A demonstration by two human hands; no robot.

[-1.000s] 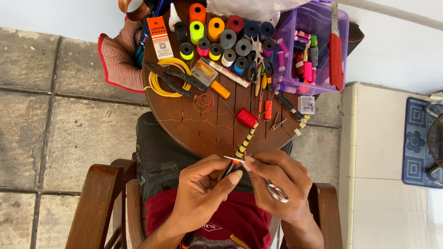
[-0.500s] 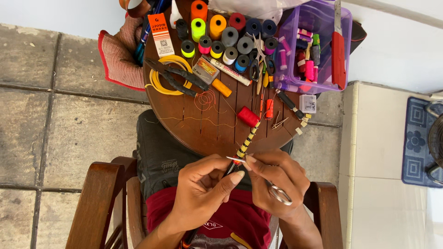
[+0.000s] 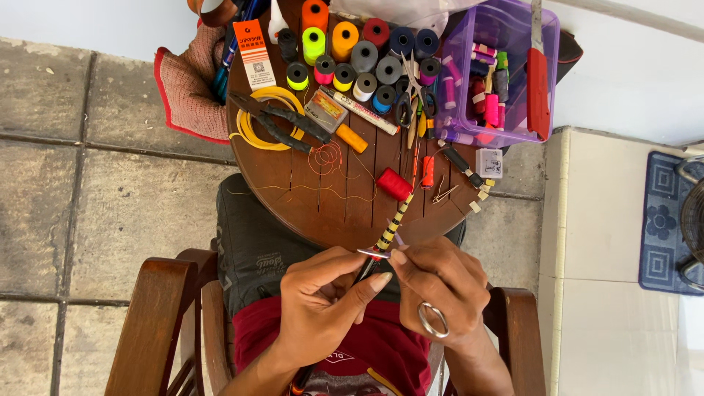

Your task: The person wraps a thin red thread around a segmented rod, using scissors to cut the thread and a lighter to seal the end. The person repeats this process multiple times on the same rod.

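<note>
Both hands pinch closed on the yellow-black banded rod (image 3: 386,236) just below the round table (image 3: 323,198) edge, left hand (image 3: 323,304) gripping the shaft, right hand (image 3: 440,290) at the wrapping; slack fingers could let the wrapping loosen.

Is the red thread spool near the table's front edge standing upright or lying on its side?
On its side: the red spool lies tilted across the round table, its side wall showing.

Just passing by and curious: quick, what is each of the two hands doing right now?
Left hand: closed on the yellow-and-black banded rod, thumb pressed near its metal ring.
Right hand: fingers pinched at the same rod; what it pinches cannot be told.
</note>
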